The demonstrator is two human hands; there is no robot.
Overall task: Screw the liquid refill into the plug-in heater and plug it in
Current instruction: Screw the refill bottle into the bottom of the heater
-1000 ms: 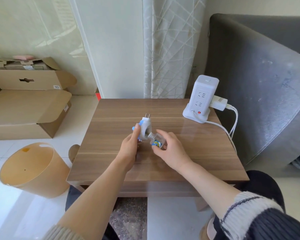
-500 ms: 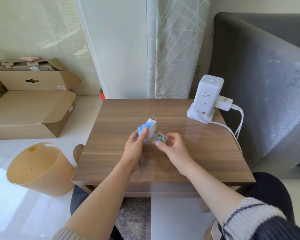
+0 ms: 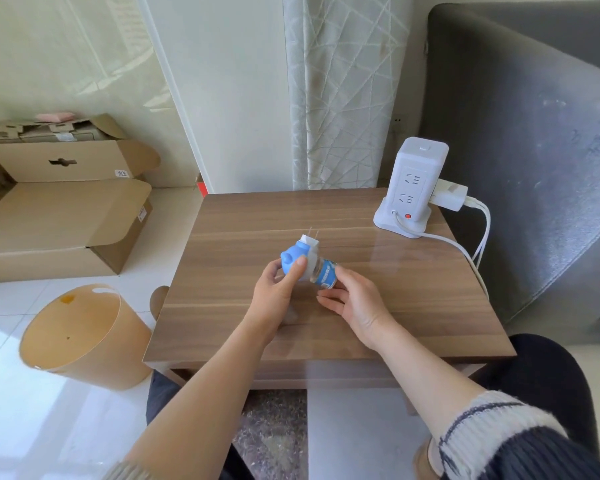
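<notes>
My left hand [image 3: 278, 295] grips a blue and white plug-in heater [image 3: 298, 255] above the middle of the wooden table [image 3: 413, 306]. Its two metal prongs point up and away from me. A small clear refill bottle [image 3: 325, 274] with a blue label sits in the heater's lower end, tilted toward my right. My right hand [image 3: 355, 306] holds the bottle's base with thumb and fingertips. A white tower power strip [image 3: 413, 187] stands at the table's far right corner, with free sockets facing me.
A white adapter [image 3: 448, 198] is plugged into the tower's right side, and white cables [image 3: 471, 258] run down the table's right edge. A grey sofa [image 3: 534, 150] is at the right. A tan bin [image 3: 80, 336] and cardboard boxes [image 3: 59, 216] are on the floor at left.
The heater has turned so its blue side faces me more, and the bottle has rotated in my right fingers. Both hands stay over the table's middle.
</notes>
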